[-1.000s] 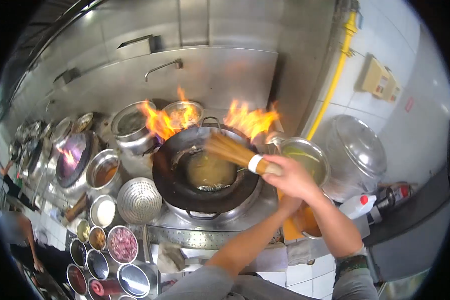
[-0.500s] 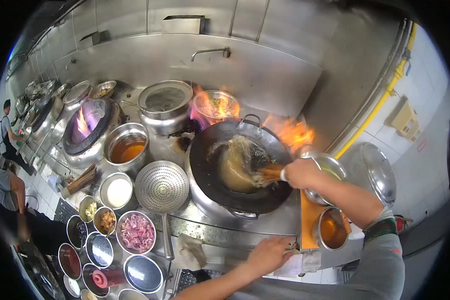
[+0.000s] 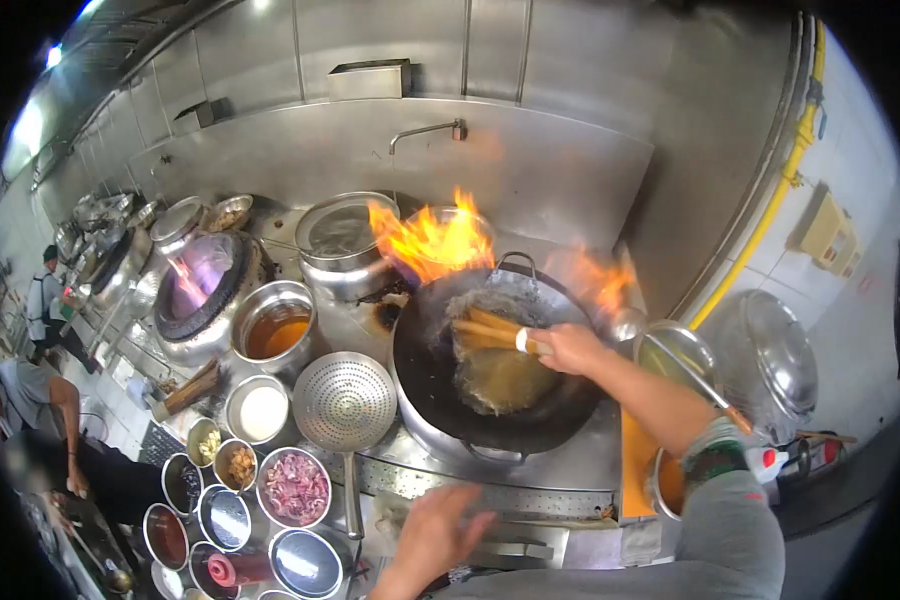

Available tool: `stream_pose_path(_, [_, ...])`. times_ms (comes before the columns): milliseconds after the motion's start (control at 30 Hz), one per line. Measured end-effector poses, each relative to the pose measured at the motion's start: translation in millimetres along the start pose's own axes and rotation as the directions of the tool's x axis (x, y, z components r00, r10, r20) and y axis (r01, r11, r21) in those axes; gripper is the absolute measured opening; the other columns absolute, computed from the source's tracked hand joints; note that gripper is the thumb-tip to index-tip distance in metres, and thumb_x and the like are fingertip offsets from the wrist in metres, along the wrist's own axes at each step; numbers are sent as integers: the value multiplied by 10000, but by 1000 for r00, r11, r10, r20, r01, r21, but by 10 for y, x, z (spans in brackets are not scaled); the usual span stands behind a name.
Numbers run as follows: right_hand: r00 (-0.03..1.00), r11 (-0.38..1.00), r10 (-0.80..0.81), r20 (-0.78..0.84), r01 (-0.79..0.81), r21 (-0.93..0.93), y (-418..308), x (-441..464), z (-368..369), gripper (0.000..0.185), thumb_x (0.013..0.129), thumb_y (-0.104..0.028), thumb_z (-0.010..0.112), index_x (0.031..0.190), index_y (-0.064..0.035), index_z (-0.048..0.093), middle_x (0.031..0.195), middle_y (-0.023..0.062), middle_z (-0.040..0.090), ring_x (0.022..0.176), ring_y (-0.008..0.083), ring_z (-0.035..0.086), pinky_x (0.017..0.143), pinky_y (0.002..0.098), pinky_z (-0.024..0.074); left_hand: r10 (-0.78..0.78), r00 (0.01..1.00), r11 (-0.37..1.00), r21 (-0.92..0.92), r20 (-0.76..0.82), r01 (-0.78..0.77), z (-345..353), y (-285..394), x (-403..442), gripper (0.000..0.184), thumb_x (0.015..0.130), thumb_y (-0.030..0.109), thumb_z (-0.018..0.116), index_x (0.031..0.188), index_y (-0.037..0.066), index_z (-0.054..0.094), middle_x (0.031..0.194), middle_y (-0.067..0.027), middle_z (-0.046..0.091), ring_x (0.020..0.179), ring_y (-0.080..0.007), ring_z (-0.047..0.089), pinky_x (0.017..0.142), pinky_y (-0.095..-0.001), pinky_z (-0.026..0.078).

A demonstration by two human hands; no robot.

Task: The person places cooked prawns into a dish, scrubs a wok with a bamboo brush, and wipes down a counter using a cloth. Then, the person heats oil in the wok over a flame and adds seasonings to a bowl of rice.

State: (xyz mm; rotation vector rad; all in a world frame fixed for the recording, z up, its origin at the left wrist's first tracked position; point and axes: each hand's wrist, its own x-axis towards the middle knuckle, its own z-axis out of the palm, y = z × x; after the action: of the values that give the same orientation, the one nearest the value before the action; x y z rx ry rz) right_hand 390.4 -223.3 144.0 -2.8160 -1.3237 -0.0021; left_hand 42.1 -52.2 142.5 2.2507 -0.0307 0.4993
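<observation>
My right hand (image 3: 570,350), above the right part of the dark wok (image 3: 560,420), has its fingers closed around the handle end of the split-bamboo brush (image 3: 490,330); a white band circles the brush beside my fingers, and its strands point left over the cloudy liquid (image 3: 510,380); whether the tips touch the liquid I cannot tell. My left hand (image 3: 435,535), slightly blurred, is at the near edge of the steel desk (image 3: 570,480), its fingers wide, the thumb pointing right. Flames (image 3: 435,240) rise at the far left of the wok, others (image 3: 605,280) at its far right; the perforated strainer (image 3: 344,398) lies just left of the wok, its handle toward the near side; farther left stand the pot of reddish-brown liquid (image 3: 278,332) and, nearer, the bowl of white contents (image 3: 263,410); the bowl of sliced pink meat (image 3: 295,487) stands near left of the strainer.
</observation>
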Motion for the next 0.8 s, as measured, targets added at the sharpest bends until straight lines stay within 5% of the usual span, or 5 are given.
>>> stream_pose_path(133, [994, 1000, -4, 111, 5, -6, 313, -30, -180, 407, 783, -224, 674, 1189, -240, 641, 950, 145, 707, 880, 342, 679, 786, 492, 534, -317, 948, 945, 98, 31, 313, -326, 172, -290, 349, 789, 193, 778, 1082, 36, 670, 1006, -157, 678, 943, -345, 649, 827, -406, 512])
stream_pose_path(300, [971, 959, -237, -42, 241, 146, 222, 48, 209, 503, 787, -267, 727, 1272, -202, 607, 969, 181, 689, 898, 373, 663, 771, 473, 536, -259, 965, 958, 117, -31, 261, -307, 221, -482, 336, 766, 142, 791, 1057, 25, 670, 1004, -169, 679, 916, -332, 663, 768, -384, 522])
stream_pose_path(400, [995, 961, -90, 44, 75, 266, 355, 107, 135, 482, 767, -263, 721, 1241, -247, 631, 1038, 170, 689, 940, 367, 663, 825, 472, 534, -512, 856, 855, 63, -69, 516, -415, 275, -742, 323, 766, 117, 789, 1047, 15, 666, 1004, -164, 684, 887, -297, 672, 731, -359, 521])
stream_pose_path(533, [973, 835, -146, -180, 219, 505, -189, 62, 373, 515, 770, -279, 747, 1251, -135, 634, 1070, 212, 677, 965, 373, 666, 856, 419, 525, -492, 870, 866, 92, -31, 492, -347, 252, -791, 322, 769, 109, 784, 1053, 11, 666, 987, -153, 690, 849, -269, 669, 711, -350, 519])
stream_pose_path(800, [984, 832, -152, 92, 77, 550, -397, -304, 13, 450, 752, -278, 736, 1175, -140, 673, 1040, 179, 694, 1000, 363, 653, 875, 438, 517, -465, 882, 868, 157, -80, 472, -241, -214, -1034, 393, 812, 130, 746, 1153, -7, 607, 1090, -201, 628, 986, -353, 635, 738, -370, 555])
